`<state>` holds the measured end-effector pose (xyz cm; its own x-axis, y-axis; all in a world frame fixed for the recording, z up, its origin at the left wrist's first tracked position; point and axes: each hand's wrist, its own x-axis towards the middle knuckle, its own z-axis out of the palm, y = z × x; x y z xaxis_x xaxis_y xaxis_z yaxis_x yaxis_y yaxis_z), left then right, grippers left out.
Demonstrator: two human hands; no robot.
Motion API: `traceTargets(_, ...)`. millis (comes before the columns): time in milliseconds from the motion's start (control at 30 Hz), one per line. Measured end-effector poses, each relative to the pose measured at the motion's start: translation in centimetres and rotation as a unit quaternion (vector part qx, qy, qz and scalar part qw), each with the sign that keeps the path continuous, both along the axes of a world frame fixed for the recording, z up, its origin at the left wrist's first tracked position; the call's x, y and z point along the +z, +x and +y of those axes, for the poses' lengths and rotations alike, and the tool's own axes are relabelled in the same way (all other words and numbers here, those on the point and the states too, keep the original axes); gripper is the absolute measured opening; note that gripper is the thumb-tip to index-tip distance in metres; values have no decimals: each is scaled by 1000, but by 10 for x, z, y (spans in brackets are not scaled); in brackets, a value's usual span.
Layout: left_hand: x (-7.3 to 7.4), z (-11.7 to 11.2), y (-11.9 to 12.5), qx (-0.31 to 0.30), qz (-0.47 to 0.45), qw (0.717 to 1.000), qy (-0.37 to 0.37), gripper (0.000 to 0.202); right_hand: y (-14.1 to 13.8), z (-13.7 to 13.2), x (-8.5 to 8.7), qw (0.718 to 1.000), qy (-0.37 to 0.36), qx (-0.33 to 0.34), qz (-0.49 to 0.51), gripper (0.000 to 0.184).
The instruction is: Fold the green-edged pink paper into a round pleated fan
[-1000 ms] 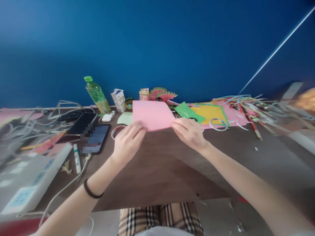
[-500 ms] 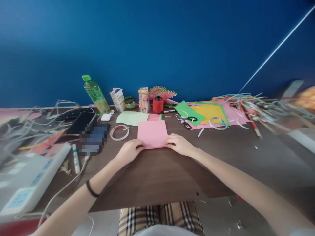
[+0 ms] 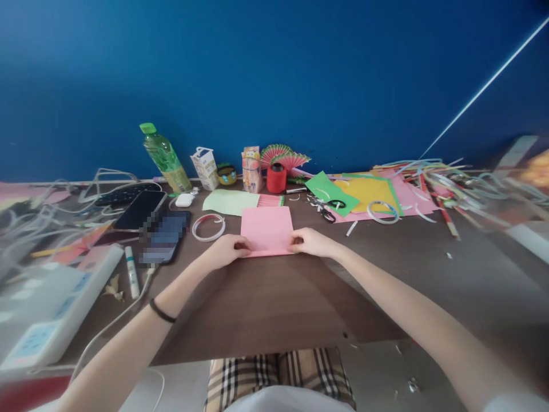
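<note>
A pink sheet of paper [image 3: 266, 228] lies on the dark table in front of me, with a narrow folded strip along its near edge. My left hand [image 3: 229, 250] is closed on the near left corner, thumb and fingers pinched at the fold. At the near right corner, my right hand [image 3: 309, 242] pinches the same edge. Just beyond the sheet are a pale green paper [image 3: 229, 201] and a pink pleated piece [image 3: 271, 201]. Left of it lies a white roll of tape [image 3: 208, 228].
Black scissors [image 3: 330, 209] rest by green paper [image 3: 332, 191] and yellow paper [image 3: 369, 194] at the right. A green bottle [image 3: 165, 160], a carton [image 3: 205, 169] and a red spool [image 3: 277, 178] stand along the wall. Phones [image 3: 167, 237], a marker [image 3: 132, 273] and a power strip [image 3: 81, 303] lie left.
The near edge of the pink paper now shows a wider folded strip. Both hands stay at its near corners, their fingers slightly shifted. The view has tilted a little.
</note>
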<state>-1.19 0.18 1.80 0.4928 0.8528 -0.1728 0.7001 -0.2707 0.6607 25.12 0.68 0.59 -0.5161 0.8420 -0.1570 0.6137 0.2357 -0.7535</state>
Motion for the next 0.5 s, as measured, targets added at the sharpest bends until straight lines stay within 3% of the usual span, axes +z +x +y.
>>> traceTargets(267,0,5,-5,-27,-4,999,-28,19,1,3,1,1000,-8,3,-11,10)
traceTargets(500,1,5,-2,-6,-18,999,-44,13,-1,3,-1,1000,-13,-6,-12,10)
